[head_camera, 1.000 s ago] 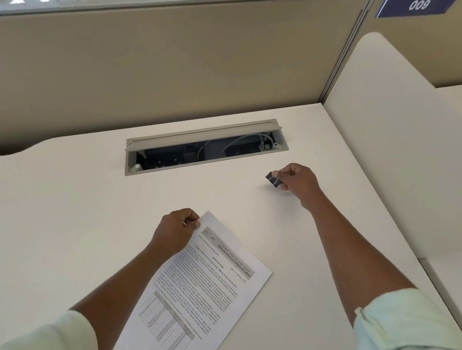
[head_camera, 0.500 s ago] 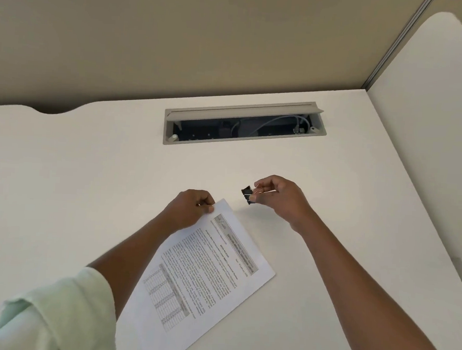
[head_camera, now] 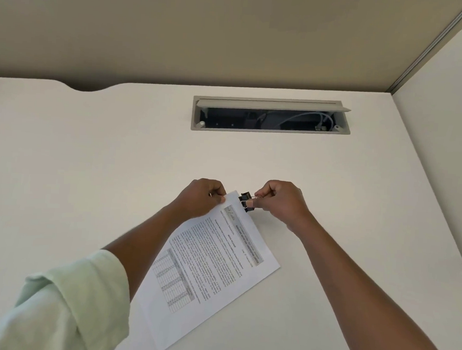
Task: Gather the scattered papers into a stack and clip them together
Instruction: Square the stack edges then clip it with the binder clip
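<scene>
paper stack (head_camera: 208, 268): lies slanted on the white tabletop (head_camera: 89, 166), printed side up, far corner pointing away from the person; edges look flush, sheet count can't tell
left hand (head_camera: 201, 198): fingers closed, pinching the far corner of the stack to keep it down
right hand (head_camera: 279, 202): fingers closed on the wire levers of a black binder clip (head_camera: 246, 201)
clip position: at the top edge just beside the pinched corner, touching or just over the edge; whether its mouth already bites the sheets can't tell
step: judged as seating the clip, not yet released
risk 1: clip bites shallow, only the very edge caught, so it could pop off or miss lower sheets
risk 2: levers slip from the fingertips and the clip snaps early, creasing the corner or landing skewed
risk 3: pushing the clip on shoves the stack sideways and sheets fan out if the left pinch loosens
risk 4: left fingertips sit close to the clip, possible pinch
risk 5: open cable tray (head_camera: 271, 117) is well apart behind, low chance a dropped clip gets there
writing: grey header band, body text and a table at the lower part; too small and tilted to read
brands/labels: none legible on the clip, tray or tabletop
</scene>
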{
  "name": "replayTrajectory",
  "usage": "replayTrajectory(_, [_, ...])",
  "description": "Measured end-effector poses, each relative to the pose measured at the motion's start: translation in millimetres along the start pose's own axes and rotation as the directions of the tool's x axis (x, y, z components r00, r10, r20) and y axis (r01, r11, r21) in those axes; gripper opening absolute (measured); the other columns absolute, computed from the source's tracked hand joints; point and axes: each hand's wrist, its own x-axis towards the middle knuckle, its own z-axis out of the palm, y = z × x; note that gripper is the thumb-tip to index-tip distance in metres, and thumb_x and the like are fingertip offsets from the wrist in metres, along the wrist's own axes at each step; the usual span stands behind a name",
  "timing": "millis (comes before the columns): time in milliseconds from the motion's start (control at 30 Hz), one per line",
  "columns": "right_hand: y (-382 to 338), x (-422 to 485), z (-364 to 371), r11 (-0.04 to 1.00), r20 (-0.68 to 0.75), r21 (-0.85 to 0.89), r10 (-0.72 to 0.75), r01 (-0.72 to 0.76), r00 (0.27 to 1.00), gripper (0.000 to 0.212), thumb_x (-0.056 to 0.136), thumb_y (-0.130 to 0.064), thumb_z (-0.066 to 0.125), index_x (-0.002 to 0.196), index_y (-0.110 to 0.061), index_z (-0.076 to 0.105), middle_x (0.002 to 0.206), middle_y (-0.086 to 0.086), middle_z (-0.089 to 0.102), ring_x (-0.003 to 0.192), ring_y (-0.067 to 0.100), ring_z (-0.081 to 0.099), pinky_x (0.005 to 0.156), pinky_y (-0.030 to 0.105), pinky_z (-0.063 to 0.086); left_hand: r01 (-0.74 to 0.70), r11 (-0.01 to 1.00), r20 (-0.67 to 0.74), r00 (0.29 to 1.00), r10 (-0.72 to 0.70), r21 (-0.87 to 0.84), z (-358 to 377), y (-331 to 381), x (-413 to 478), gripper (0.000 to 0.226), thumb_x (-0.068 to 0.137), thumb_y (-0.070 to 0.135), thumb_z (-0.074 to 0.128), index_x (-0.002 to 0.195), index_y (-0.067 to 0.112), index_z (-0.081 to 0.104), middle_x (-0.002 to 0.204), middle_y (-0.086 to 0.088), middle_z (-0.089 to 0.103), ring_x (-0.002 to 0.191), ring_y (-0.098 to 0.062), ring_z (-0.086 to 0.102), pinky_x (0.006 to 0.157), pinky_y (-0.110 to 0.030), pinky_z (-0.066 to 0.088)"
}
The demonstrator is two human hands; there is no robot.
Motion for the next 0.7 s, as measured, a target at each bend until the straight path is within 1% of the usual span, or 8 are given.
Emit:
replayTrajectory(100, [-5.3, -2.5, 9.0, 0.999, -0.021, -0.03, -0.023, 0.023, 0.999, 0.032, 0.063, -0.025, 0.097, 0.08, -0.01, 0.073, 0.052, -0.015, 0.06, 0.066, 0.01, 0.056, 0.067, 0.027, 0.045, -0.023, 1.0, -0.01, 1.0, 0.023, 0.011, -1.2, -0.1, -4.7, 0.009, 0.096, 0.018, 0.064, 0.091, 0.014, 0.071, 0.087, 0.005, 0.069, 0.076, -0.011, 0.059, 0.066, -0.025, 0.043])
replayTrajectory(167, [-9.1, -3.6, 13.8, 0.998, -0.038, -0.052, -0.035, 0.033, 0.999, 0.032, 0.065, -0.025, 0.096, 0.08, -0.01, 0.073, 0.057, -0.013, 0.06, 0.065, 0.01, 0.056, 0.064, 0.026, 0.043, -0.033, 0.999, -0.01, 0.999, 0.033, 0.009, -2.0, -1.4, -6.6, 0.01, 0.096, 0.018, 0.064, 0.09, 0.015, 0.07, 0.082, 0.008, 0.066, 0.073, -0.009, 0.057, 0.063, -0.023, 0.041])
replayTrajectory(233, [-11.0, -4.2, 17.0, 0.997, -0.042, -0.064, -0.039, 0.036, 0.998, 0.031, 0.065, -0.026, 0.096, 0.08, -0.011, 0.072, 0.059, -0.011, 0.061, 0.065, 0.011, 0.057, 0.064, 0.026, 0.044, -0.044, 0.999, -0.008, 0.999, 0.044, 0.009, -2.5, -2.1, -8.0, 0.01, 0.096, 0.018, 0.064, 0.088, 0.016, 0.07, 0.081, 0.008, 0.065, 0.072, -0.009, 0.056, 0.063, -0.023, 0.04])
replayTrajectory(367, [-13.5, -6.6, 23.5, 0.996, -0.044, -0.082, -0.048, 0.044, 0.998, 0.031, 0.066, -0.026, 0.095, 0.079, -0.011, 0.071, 0.06, -0.01, 0.06, 0.064, 0.012, 0.057, 0.065, 0.027, 0.046, -0.066, 0.998, -0.012, 0.998, 0.066, 0.002, -4.0, -4.9, -9.0, 0.009, 0.095, 0.017, 0.064, 0.091, 0.014, 0.071, 0.087, 0.003, 0.069, 0.076, -0.012, 0.057, 0.065, -0.024, 0.042])
replayTrajectory(467, [-15.3, -6.7, 26.4, 0.995, -0.044, -0.086, -0.054, 0.05, 0.998, 0.031, 0.066, -0.027, 0.095, 0.08, -0.013, 0.072, 0.064, -0.007, 0.063, 0.068, 0.012, 0.059, 0.067, 0.027, 0.047, -0.067, 0.998, -0.012, 0.998, 0.066, -0.007, -5.9, -6.8, -8.6, 0.008, 0.095, 0.017, 0.064, 0.092, 0.014, 0.071, 0.087, 0.004, 0.068, 0.077, -0.012, 0.058, 0.068, -0.026, 0.042])
replayTrajectory(533, [-17.1, -6.8, 27.7, 0.995, -0.026, -0.084, -0.058, 0.056, 0.998, 0.032, 0.065, -0.027, 0.095, 0.083, -0.013, 0.072, 0.063, -0.008, 0.062, 0.065, 0.01, 0.056, 0.064, 0.026, 0.044, -0.067, 0.998, -0.003, 0.998, 0.067, -0.014, -7.3, -8.7, -8.0, 0.008, 0.095, 0.018, 0.064, 0.091, 0.017, 0.071, 0.089, 0.004, 0.069, 0.079, -0.013, 0.059, 0.069, -0.027, 0.043])
replayTrajectory(633, [-19.9, -8.2, 29.5, 0.992, 0.007, -0.097, -0.076, 0.077, 0.997, 0.035, 0.065, -0.027, 0.096, 0.086, -0.013, 0.071, 0.056, -0.014, 0.054, 0.057, 0.003, 0.05, 0.059, 0.021, 0.038, -0.077, 0.997, 0.004, 0.997, 0.077, -0.017, -8.0, -11.2, -7.2, 0.008, 0.095, 0.019, 0.065, 0.09, 0.019, 0.071, 0.095, 0.0, 0.071, 0.084, -0.015, 0.061, 0.072, -0.027, 0.044])
replayTrajectory(700, [-20.6, -9.2, 30.7, 0.991, 0.02, -0.108, -0.082, 0.084, 0.996, 0.037, 0.065, -0.029, 0.095, 0.088, -0.015, 0.07, 0.063, -0.011, 0.058, 0.06, 0.005, 0.051, 0.06, 0.022, 0.04, -0.087, 0.996, -0.002, 0.996, 0.087, -0.02, -8.2, -12.0, -7.0, 0.007, 0.095, 0.018, 0.065, 0.092, 0.018, 0.071, 0.097, 0.0, 0.072, 0.084, -0.015, 0.06, 0.071, -0.025, 0.042])
